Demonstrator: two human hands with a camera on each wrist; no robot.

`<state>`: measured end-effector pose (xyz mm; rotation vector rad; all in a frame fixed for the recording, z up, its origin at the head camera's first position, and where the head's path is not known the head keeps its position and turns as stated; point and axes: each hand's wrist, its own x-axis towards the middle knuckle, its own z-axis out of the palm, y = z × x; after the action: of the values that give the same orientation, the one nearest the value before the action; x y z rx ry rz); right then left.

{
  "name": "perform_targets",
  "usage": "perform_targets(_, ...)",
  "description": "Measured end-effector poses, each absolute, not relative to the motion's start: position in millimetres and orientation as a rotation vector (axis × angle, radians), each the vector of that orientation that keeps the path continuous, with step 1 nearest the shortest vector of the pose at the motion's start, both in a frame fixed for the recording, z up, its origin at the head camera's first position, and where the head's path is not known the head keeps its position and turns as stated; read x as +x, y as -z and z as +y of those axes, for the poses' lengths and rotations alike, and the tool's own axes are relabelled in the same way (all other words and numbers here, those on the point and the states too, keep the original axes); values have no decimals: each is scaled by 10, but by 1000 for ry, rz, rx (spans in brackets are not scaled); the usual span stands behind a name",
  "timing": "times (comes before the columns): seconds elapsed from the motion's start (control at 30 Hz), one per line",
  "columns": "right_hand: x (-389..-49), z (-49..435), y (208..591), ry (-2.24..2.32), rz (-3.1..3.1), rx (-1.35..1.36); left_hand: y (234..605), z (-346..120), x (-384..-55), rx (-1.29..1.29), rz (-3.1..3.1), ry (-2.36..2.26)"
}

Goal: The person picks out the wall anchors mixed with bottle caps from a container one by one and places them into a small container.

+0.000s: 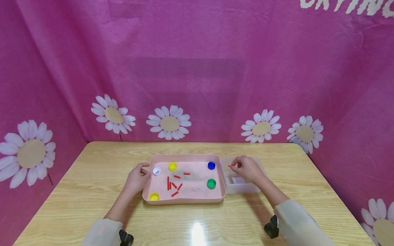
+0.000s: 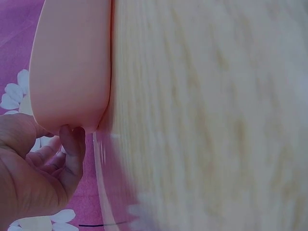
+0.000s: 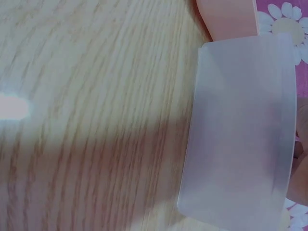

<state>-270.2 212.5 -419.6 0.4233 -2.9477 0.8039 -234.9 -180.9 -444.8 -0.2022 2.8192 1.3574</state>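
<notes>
My left hand (image 1: 137, 177) grips the left wall of a shallow pink tray (image 1: 184, 201); in the left wrist view, fingertips press on the tray's outer wall. Several small red sticks (image 1: 174, 194) lie scattered toward the tray's left and middle. My right hand (image 1: 248, 169) pinches a short red stick (image 1: 229, 166) between thumb and fingertips. It hovers over a translucent white box (image 1: 244, 188) that stands against the tray's right side. In the right wrist view, the box wall hides most of that hand.
Inside the tray are a white cap (image 1: 156, 171), a yellow cap (image 1: 172, 166) at the back, another yellow cap (image 1: 154, 196) at the front left, a blue cap (image 1: 211, 165) and a green cap (image 1: 211, 183). The wooden table (image 1: 172, 225) meets a pink flowered curtain (image 1: 197, 85) behind.
</notes>
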Motion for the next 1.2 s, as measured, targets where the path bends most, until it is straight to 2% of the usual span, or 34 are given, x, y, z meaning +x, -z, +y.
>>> perform_targets(0.87,-2760,2129,4273,-822,-2986,466,4438,-1816,-2354,-191,2814,-1363)
perform_targets(1.2,-2784,2207,4263,-796,-3098,339,4432,-1824,-2345,-173,2785,-1400)
